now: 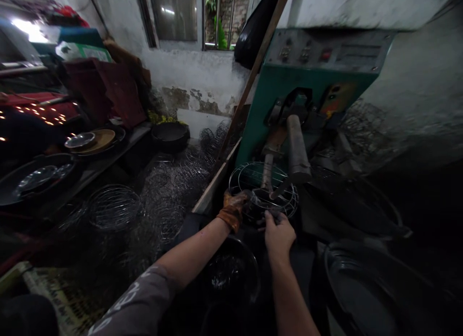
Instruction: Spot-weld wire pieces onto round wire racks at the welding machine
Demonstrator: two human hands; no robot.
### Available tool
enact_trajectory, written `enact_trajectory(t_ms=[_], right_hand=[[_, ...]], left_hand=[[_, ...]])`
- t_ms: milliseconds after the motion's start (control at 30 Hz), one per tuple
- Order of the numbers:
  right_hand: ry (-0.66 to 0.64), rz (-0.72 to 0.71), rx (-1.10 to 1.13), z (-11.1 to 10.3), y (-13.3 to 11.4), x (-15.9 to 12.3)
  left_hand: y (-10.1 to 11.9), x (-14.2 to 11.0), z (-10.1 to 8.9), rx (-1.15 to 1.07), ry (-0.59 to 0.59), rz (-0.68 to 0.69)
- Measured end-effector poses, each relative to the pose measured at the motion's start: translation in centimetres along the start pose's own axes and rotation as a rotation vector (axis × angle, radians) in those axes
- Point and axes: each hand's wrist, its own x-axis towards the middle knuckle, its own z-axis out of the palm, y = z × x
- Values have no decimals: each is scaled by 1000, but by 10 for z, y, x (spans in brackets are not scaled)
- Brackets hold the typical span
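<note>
My left hand (234,209), in a stained brown-orange work glove, closes on the near left edge of a round wire rack (291,201). My bare right hand (280,235) is beside it at the near right edge, thumb and fingers pinched; what lies between them is too dark to make out. The rack is at the lower metal arm (267,171) of a green spot-welding machine (258,109), beneath a thick grey cylinder (298,150). Below my hands, a dark basin (256,273) holds small shiny pieces.
Piled wire racks (114,208) cover the floor at left. A wooden board (217,176) leans by the machine. At right are a large dark tub (327,268) and a shallow pan (401,230). Sparks (47,114) fly at far left, near a bench (108,155) with round trays.
</note>
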Motion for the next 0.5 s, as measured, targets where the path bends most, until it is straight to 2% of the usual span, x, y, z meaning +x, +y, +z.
enact_trajectory(t_ms=[100,267,400,500], right_hand=[[47,-53,-49,0,-1,1],[49,-105,-91,3,1,7],[51,-164,-139,4,4,17],[57,-200,-182,6,7,25]], left_hand=[[2,-4,4,-22,29,5],[3,-1,8,-84,-63,-28],[2,11,10,-12,-62,41],[1,26,7,4,-118,40]])
